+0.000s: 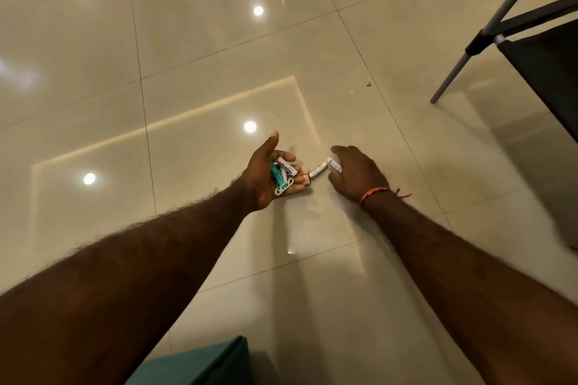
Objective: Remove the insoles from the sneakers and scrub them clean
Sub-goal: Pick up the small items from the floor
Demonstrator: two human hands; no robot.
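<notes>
No sneakers or insoles are in view. My left hand point(261, 180) is stretched out low over the glossy tiled floor, palm up and cupped. In it lie a white battery point(286, 165), a teal plastic piece point(276, 176) and a pale green clip point(283, 187). A second white battery point(318, 171) lies on the floor just past my left fingertips, between the two hands. My right hand point(358, 172) reaches down palm-down, its fingertips pinched on a third white battery point(334, 165). An orange thread is tied round my right wrist.
A grey metal chair leg point(455, 70) slants down to the floor at the upper right, with dark fabric point(550, 72) beside it. A teal box-like object point(200, 362) sits at the bottom edge near me. Ceiling lights reflect off the cream tiles point(219, 40).
</notes>
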